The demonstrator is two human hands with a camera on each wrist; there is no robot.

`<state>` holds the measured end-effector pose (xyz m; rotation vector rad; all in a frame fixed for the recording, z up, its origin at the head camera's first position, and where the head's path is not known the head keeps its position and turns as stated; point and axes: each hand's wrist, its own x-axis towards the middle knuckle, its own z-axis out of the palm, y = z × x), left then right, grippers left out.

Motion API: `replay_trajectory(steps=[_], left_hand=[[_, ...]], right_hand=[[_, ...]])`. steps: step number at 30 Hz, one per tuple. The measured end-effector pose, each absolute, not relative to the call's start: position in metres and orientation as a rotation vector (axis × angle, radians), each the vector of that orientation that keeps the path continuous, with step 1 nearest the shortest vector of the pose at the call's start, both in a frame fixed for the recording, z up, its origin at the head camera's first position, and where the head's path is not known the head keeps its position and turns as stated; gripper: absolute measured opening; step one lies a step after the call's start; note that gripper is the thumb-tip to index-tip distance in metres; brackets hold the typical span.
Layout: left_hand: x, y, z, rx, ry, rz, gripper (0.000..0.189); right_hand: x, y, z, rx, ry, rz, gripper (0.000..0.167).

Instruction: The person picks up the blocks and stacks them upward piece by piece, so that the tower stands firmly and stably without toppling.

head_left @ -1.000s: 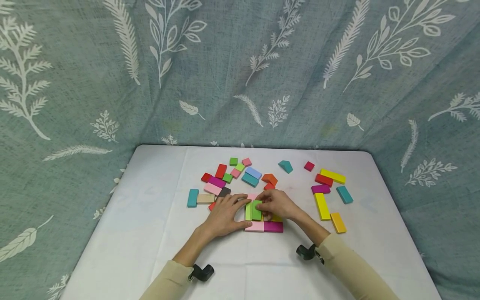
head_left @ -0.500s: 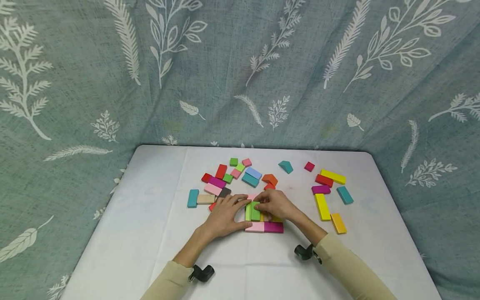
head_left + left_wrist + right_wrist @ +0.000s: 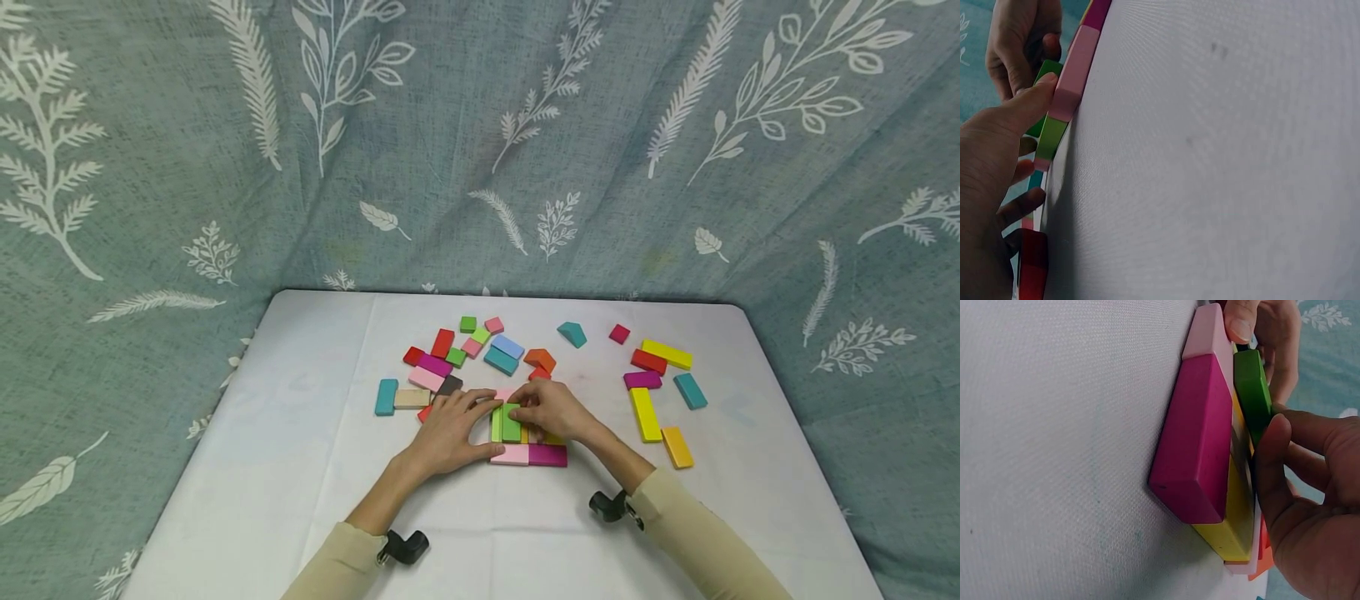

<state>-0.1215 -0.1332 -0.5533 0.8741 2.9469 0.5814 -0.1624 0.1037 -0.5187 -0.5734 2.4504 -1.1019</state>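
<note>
In the head view my right hand pinches a green block by its right side. The block lies over a light green block and a yellow one, inside a low layout of blocks. My left hand spans the left side of that layout, fingers spread. Its thumb touches a light pink block in the front row, beside a magenta block. The index finger reaches the pink block at the back. In the right wrist view, the green block sits above the yellow block.
Loose coloured blocks lie behind and left of the hands, among them a teal block and a tan block. To the right are a yellow block and an orange-yellow block. A patterned cloth hangs behind the white table.
Over the first half second the green block shifted slightly left and toward me with the right hand, covering more of the light green block. Since then nothing visibly moves; the left hand stays put.
</note>
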Motion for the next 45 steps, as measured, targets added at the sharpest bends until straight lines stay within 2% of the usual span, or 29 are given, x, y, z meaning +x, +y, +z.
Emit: replay_trajectory(steps=[9, 19, 23, 27, 32, 45], left_hand=[[-0.121, -0.134, -0.554, 0.877, 2.945, 0.577, 0.079], [-0.122, -0.134, -0.556, 0.891, 2.94, 0.602, 0.079], [-0.122, -0.134, -0.555, 0.888, 2.945, 0.598, 0.079], [-0.123, -0.135, -0.555, 0.887, 2.944, 0.598, 0.079], [-0.122, -0.134, -0.556, 0.904, 2.937, 0.615, 0.079], [-0.121, -0.135, -0.556, 0.904, 2.952, 0.588, 0.079]], right_hand=[[-0.164, 0.121, -0.51, -0.468, 2.467, -1.132, 0.025], [-0.173, 0.21, -0.494, -0.21, 2.512, -1.042, 0.032], [-0.178, 0.243, -0.496, -0.108, 2.598, -0.999, 0.029], [-0.184, 0.264, -0.501, -0.041, 2.7, -0.88, 0.033], [-0.192, 0.277, -0.51, -0.051, 2.766, -0.721, 0.038], [-0.196, 0.281, -0.506, -0.251, 2.79, -0.601, 0.023]])
